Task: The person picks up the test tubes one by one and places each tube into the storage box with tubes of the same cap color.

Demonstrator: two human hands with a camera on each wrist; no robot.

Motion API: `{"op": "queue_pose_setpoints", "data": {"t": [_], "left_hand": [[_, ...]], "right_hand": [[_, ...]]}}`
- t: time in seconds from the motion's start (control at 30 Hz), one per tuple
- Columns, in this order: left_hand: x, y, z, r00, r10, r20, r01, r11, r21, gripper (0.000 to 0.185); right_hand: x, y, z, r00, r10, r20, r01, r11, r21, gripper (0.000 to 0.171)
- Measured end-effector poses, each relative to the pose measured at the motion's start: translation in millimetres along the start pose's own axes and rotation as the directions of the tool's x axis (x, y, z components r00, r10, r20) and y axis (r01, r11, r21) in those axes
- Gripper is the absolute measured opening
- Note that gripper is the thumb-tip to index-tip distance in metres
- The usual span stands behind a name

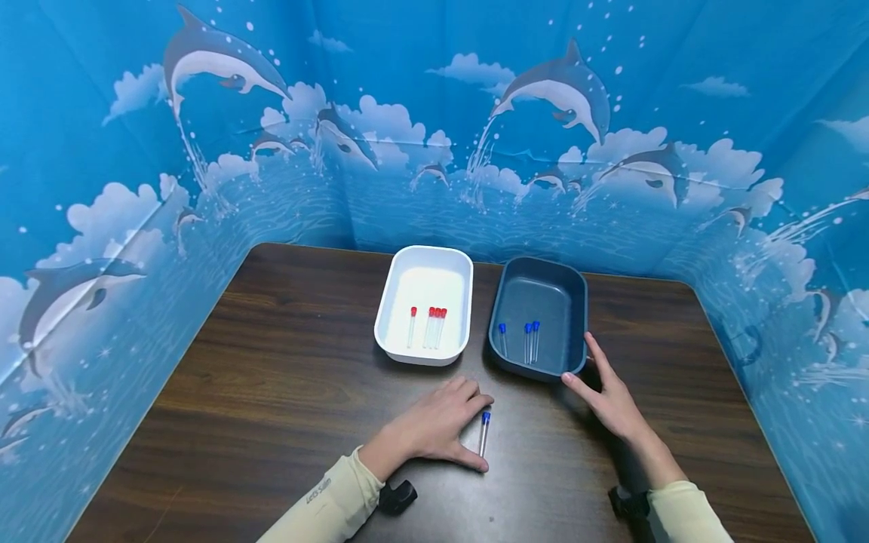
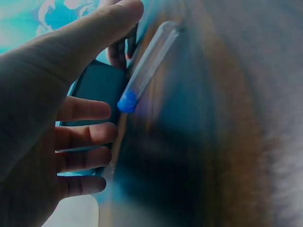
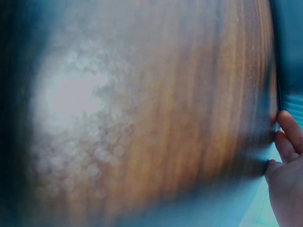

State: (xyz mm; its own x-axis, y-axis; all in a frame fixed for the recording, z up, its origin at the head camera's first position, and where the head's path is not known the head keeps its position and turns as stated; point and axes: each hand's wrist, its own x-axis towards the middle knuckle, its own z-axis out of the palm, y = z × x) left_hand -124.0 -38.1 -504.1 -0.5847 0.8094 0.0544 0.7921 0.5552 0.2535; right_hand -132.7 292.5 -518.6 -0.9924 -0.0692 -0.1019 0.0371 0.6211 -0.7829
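Note:
A clear tube with a blue cap (image 1: 483,435) lies on the table in front of the two trays. Beside it my left hand (image 1: 443,424) is spread, thumb near the tube's lower end and fingers near the cap. In the left wrist view, the fingers stand apart from the blue-capped tube (image 2: 147,68). My right hand (image 1: 616,401) touches the near right corner of the dark blue tray (image 1: 539,292) with thumb and fingers extended. Inside that tray are three blue-capped tubes (image 1: 528,343). The right wrist view shows the right hand (image 3: 289,170) only at its edge.
Left of the dark tray stands a white tray (image 1: 428,280) holding several red-capped tubes (image 1: 431,330). Both sit toward the back of the brown wooden table (image 1: 271,362). A blue dolphin-print curtain (image 1: 407,204) surrounds the back and sides.

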Motion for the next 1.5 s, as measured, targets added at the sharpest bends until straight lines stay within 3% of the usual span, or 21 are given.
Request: {"op": "queue_pose_setpoints", "data": {"t": [0.23, 0.67, 1.5], "left_hand": [[-4.2, 3.0, 6.2, 1.0, -0.002, 0.021, 0.001, 0.999, 0.048, 0.105], [-5.4, 6.5, 10.6, 1.0, 0.007, -0.018, -0.005, 0.992, 0.124, 0.1], [-4.6, 6.6, 7.6, 1.0, 0.002, -0.003, -0.001, 0.995, 0.101, 0.092]], "right_hand": [[-1, 0, 0, 1.0, 0.0, 0.001, 0.0, 1.0, -0.009, 0.086], [0, 0, 0, 1.0, 0.005, 0.0, -0.005, 1.0, -0.012, 0.086], [1, 0, -1, 1.0, 0.025, 0.008, -0.025, 1.0, -0.008, 0.085]]}}
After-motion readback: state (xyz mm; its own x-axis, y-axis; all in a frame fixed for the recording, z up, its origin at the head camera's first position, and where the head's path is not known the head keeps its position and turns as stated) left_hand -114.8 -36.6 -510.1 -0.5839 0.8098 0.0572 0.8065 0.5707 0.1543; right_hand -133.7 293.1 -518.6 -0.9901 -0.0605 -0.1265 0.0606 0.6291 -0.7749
